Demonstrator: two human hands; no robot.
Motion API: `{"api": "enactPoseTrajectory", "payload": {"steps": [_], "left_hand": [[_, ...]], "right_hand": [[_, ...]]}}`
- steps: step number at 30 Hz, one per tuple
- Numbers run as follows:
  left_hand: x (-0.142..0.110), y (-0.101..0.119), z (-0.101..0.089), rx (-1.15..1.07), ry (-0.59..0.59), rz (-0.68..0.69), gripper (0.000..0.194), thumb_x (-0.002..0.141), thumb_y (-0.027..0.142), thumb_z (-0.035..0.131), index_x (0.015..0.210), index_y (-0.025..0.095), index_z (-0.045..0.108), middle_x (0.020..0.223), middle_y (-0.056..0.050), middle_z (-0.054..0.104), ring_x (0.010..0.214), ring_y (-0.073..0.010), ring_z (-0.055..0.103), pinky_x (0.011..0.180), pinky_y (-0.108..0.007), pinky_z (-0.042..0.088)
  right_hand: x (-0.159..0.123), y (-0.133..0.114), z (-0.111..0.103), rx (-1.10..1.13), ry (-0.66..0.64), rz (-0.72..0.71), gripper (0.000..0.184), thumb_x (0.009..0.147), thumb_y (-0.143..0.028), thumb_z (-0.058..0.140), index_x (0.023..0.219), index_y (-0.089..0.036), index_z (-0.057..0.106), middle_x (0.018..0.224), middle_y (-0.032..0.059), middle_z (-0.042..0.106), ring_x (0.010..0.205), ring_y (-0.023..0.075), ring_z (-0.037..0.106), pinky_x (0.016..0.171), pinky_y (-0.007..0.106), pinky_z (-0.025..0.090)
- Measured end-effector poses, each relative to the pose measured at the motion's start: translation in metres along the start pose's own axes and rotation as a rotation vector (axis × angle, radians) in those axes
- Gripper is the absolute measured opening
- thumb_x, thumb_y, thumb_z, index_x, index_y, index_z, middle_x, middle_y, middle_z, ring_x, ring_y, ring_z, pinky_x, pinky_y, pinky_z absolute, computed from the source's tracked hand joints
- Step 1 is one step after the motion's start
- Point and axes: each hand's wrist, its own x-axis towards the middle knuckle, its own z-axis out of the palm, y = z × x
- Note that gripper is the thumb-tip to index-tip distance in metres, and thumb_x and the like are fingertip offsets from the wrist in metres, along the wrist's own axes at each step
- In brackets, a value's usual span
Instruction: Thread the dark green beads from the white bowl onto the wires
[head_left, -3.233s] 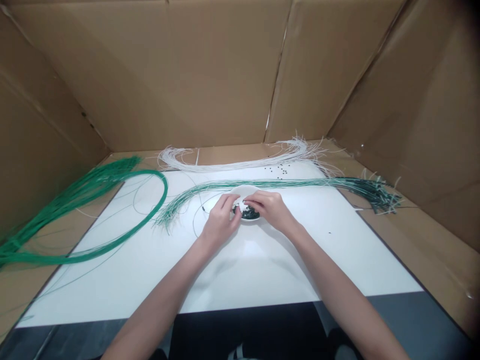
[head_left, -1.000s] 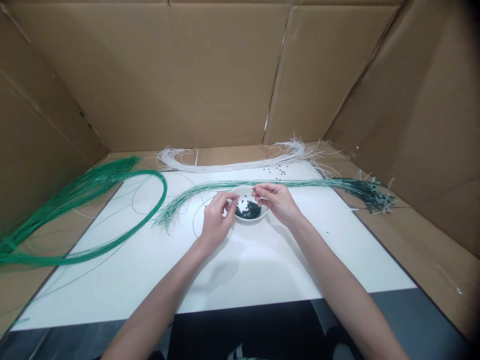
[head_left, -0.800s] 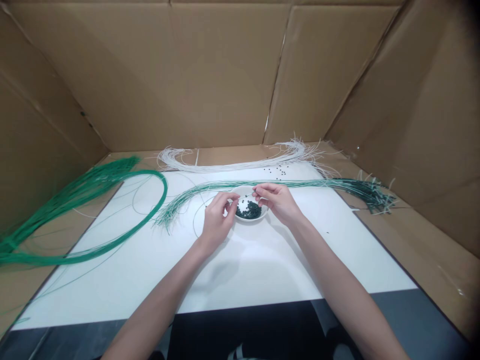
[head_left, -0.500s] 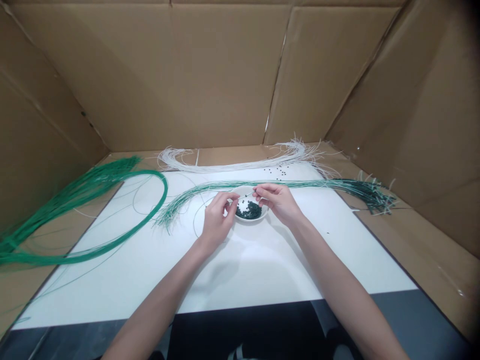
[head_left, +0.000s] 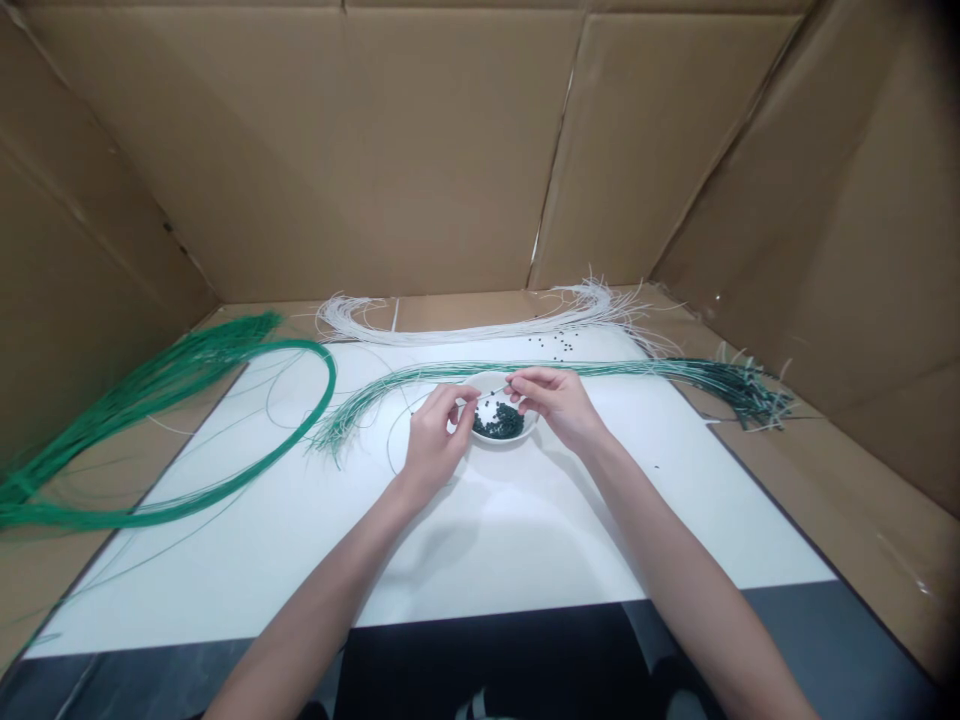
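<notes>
My left hand point(head_left: 437, 428) is closed in a pinch on a thin string point(head_left: 491, 392) above the left rim of a white bowl point(head_left: 504, 443). The string runs across to my right hand point(head_left: 556, 402), whose thumb and forefinger pinch its other visible part over the bowl's far right side. A tiny dark speck, perhaps a bead, shows at the right fingertips. Many small dark green beads point(head_left: 504, 422) lie heaped in the bowl, with a few loose ones up its inner wall. The string's tail seems to loop down left of my left hand onto the white board.
Behind the bowl stretches a bundle of green strings point(head_left: 615, 367) with dark beaded ends point(head_left: 750, 390) at right. Farther back lies a white string bundle point(head_left: 465, 335), with scattered beads point(head_left: 559, 346) near it. A green coil point(head_left: 330, 380) sits left. Cardboard walls point(head_left: 450, 150) enclose the board.
Since the oldest frame, both hands have come up out of the beads and moved apart, the string now spanning between them. Over the last second they have hardly moved.
</notes>
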Motion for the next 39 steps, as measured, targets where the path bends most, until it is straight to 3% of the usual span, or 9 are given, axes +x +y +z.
{"api": "enactPoseTrajectory", "payload": {"steps": [9,23,39], "left_hand": [[0.0003,-0.0009,-0.0001,0.024,0.02,-0.001,0.009,0.08,0.016,0.048,0.083,0.019,0.055,0.077,0.001,0.057,0.058,-0.0075,0.045,0.057,-0.019,0.039],[0.0006,0.0008,-0.002,0.015,0.026,0.014,0.01,0.08,0.016,0.047,0.084,0.019,0.056,0.077,0.0,0.057,0.058,-0.0076,0.044,0.058,-0.02,0.039],[0.0015,0.0022,-0.0033,0.0,0.064,0.05,0.01,0.08,0.016,0.047,0.083,0.019,0.056,0.076,0.0,0.057,0.058,-0.0081,0.045,0.058,-0.02,0.04]], "right_hand": [[-0.0024,-0.0063,0.0027,-0.156,0.048,-0.062,0.016,0.057,-0.027,0.071,0.069,-0.017,0.069,0.064,0.0023,0.065,0.057,0.0108,0.056,0.049,0.022,0.046],[-0.0022,-0.0033,0.0003,-0.183,0.042,-0.138,0.016,0.057,-0.024,0.071,0.071,-0.017,0.068,0.072,0.0033,0.067,0.06,0.0128,0.058,0.049,0.024,0.046],[-0.004,-0.0078,0.0029,-0.164,0.029,-0.05,0.016,0.059,-0.029,0.069,0.071,-0.018,0.07,0.065,0.0025,0.067,0.051,0.0098,0.054,0.05,0.024,0.046]]}}
